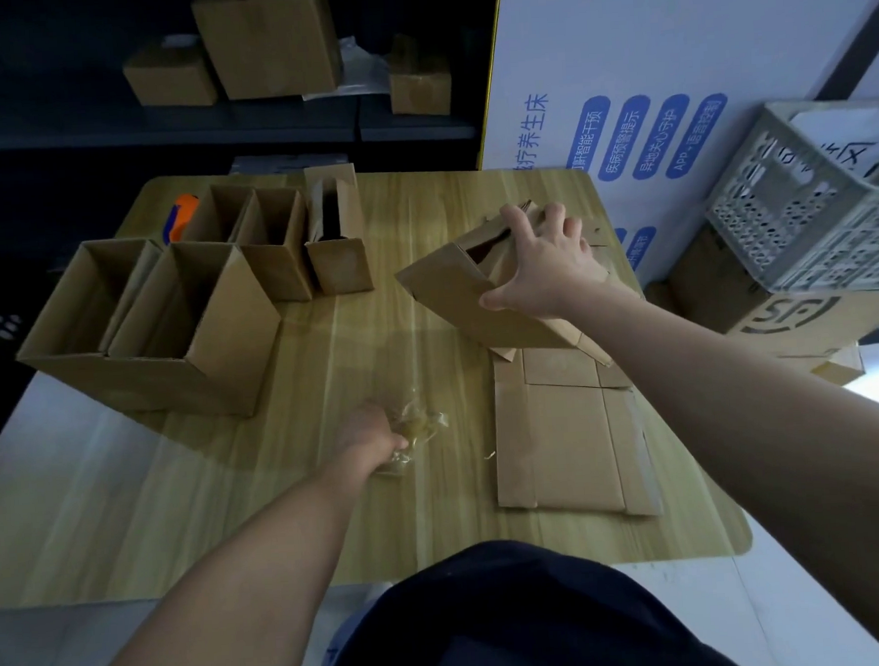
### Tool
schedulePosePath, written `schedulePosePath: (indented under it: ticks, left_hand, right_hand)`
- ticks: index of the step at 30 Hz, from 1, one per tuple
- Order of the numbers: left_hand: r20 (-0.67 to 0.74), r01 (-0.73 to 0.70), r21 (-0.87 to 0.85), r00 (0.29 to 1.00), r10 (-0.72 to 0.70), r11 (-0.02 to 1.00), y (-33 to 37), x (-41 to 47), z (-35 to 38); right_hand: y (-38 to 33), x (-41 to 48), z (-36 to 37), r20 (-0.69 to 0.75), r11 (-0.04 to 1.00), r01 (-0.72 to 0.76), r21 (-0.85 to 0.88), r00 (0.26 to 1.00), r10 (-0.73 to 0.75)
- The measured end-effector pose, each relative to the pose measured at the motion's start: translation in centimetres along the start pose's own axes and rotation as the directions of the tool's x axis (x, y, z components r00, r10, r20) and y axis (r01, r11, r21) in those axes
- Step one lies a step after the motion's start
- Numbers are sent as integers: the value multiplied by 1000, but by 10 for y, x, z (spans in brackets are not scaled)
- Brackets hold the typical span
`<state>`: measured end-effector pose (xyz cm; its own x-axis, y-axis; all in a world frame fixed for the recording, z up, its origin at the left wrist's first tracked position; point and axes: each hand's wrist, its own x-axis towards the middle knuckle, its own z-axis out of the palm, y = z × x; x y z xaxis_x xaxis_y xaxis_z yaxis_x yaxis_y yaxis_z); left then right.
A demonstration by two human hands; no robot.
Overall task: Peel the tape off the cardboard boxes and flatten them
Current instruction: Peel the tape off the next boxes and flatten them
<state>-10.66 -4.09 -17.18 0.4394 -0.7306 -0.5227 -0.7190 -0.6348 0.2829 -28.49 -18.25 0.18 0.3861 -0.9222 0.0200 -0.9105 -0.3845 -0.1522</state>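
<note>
Right hand [541, 264]: my fingers [556, 217] are spread over the top edge of a half-collapsed brown cardboard box [451, 301] and my thumb is on its near face, so I grip it. The box leans, tilted, at the right rear of the table.
Left hand [369, 432]: fingers curled down around a crumpled wad of clear yellowish tape [425, 423], which lies on the table near the middle front.
Flattened stock: a stack of flattened brown cardboard sheets [557, 439] lies at front right. Its far end is under the tilted box.
Boxes standing: two large open-topped brown cardboard boxes [133, 325] stand side by side at left. Behind them is a row of three smaller open brown boxes [277, 245], the rightmost one narrow. All are well apart from both hands.
Tool: an orange-and-blue utility knife [180, 214] lies at the rear left corner, just behind the large boxes.
In the way: the stretch between my hands and the standing boxes is bare wood.
Surface: a light wood-grain table [387, 521] with rounded corners, on a pale floor.
Room, rear: a dark shelf [157, 128] carries more closed brown boxes and some clear plastic wrap.
Room, right: a white panel with blue printed labels [644, 88] stands beside a grey perforated plastic crate [801, 218]. The crate sits on a printed cardboard carton [796, 313].
</note>
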Motion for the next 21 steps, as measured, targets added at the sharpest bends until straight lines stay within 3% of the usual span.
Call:
schedulePosePath:
  ticks: [9,16,19,21]
  left_hand:
    - [45,-237,137,971,233,962,14,1,-34]
    - [248,-498,316,865,436,807,10,-16,-7]
    - [242,-545,352,839,488,761,9,-16,-4]
    - [271,-531,302,844,463,792,12,-15,-5]
  right_hand:
    - [-11,5,4,13,997,53,-51,999,-52]
    - [-13,4,6,14,995,84,-62,996,-83]
    - [-13,3,7,11,995,82,-61,997,-81]
    - [-14,2,8,10,994,83,-65,997,-82]
